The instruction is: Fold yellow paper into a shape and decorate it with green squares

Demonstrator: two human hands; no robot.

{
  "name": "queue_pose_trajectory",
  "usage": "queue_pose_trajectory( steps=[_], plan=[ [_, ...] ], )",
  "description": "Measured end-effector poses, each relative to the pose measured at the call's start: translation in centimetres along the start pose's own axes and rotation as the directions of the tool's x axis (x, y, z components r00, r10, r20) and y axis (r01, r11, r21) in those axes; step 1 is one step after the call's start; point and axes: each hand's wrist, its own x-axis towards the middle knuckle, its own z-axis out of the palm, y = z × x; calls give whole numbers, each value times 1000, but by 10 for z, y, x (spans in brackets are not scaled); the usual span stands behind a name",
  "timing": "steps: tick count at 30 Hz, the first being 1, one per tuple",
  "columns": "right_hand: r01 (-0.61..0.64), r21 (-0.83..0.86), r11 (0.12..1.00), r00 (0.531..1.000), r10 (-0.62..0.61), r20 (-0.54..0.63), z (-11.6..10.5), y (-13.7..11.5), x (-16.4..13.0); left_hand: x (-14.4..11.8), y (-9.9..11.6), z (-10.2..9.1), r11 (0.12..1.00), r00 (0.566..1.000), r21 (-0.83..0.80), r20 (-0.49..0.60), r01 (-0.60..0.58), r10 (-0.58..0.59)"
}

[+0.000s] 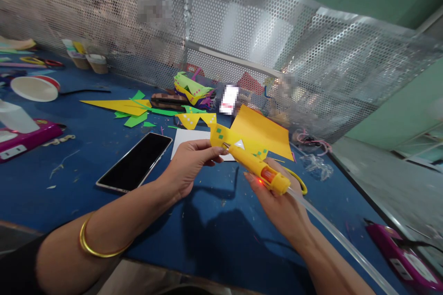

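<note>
Both hands closed: left hand (188,163) pinched yellow paper piece (224,138), right hand (277,198) gripped glue gun (258,170), nozzle angled up-left touching the paper.

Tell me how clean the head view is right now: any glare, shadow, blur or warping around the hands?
Head view: hands and glue gun are sharp; the perforated metal screen glares brightly at right; soft shadows of the arms fall on the blue table below the left hand and right hand; wide-angle bending curves the edges; three patches are pixelated.
</note>
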Motion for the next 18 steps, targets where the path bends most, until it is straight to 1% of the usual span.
queue_pose_trajectory(
  steps=[3, 18],
  plan=[
    [-4, -6, 1000, 1000, 4, 5, 0, 0, 0, 0, 0, 0, 1000, 1000, -8, 7, 12, -12],
    [11, -20, 1000, 1000, -11, -2, -1, -2, 1, 0, -2, 0, 1000, 1000, 19, 6, -15, 15]
  ],
)
